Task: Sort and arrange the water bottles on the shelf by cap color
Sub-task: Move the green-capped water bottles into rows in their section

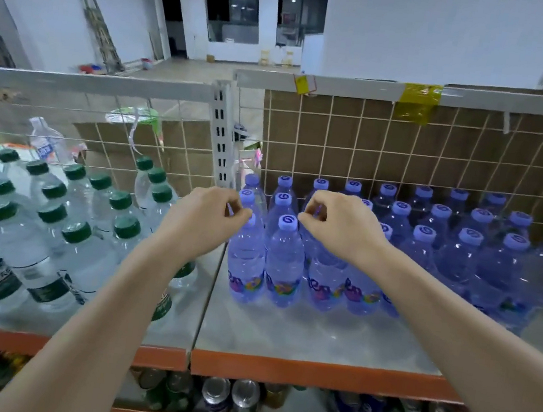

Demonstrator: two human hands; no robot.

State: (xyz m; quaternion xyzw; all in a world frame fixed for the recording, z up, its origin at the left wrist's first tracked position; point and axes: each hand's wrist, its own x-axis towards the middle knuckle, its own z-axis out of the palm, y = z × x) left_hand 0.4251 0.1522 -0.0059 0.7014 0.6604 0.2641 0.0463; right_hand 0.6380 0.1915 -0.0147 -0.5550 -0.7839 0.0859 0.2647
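Observation:
Clear bottles with green caps (52, 211) stand grouped on the left half of the shelf. Purple-tinted bottles with purple caps (464, 252) fill the right half in rows. My left hand (206, 221) pinches the cap of the front-left purple bottle (246, 257). My right hand (337, 221) is closed over the cap of another front-row purple bottle (325, 275), hiding most of that cap. One purple bottle (285, 259) stands between the two held ones.
The grey shelf board (298, 334) has an orange front beam (310, 373). A wire mesh back (375, 143) and a slotted upright post (220, 137) close off the rear. Cans (231, 397) lie on the lower shelf. A white-capped bottle (47, 141) stands behind the mesh.

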